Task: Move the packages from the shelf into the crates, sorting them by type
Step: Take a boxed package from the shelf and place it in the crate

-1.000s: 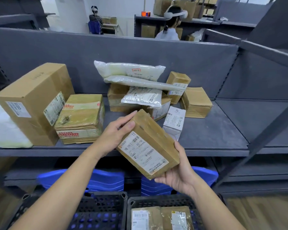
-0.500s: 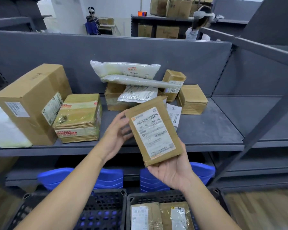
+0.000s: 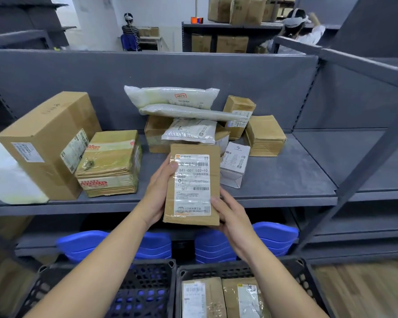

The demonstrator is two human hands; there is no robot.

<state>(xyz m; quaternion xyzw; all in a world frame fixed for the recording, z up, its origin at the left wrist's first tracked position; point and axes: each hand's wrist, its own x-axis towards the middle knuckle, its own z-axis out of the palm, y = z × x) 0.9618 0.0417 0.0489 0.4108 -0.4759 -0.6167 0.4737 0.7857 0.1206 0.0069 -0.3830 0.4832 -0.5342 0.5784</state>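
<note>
Head view: flat brown labelled package [image 3: 193, 184] held upright, label facing the camera, in front of the shelf [image 3: 285, 177] edge and above the crates. Left hand [image 3: 157, 193] grips its left edge, thumb on the label; right hand [image 3: 230, 216] grips the lower right corner. Right crate [image 3: 216, 270] holds two labelled brown packages [image 3: 202, 297]; left crate [image 3: 147, 285] sits beside it. On the shelf: large carton [image 3: 46, 138], taped box [image 3: 110, 161], white poly bags [image 3: 170, 97], small white box [image 3: 234, 164].

Crates [image 3: 216, 270] partly beyond bottom edge
</note>
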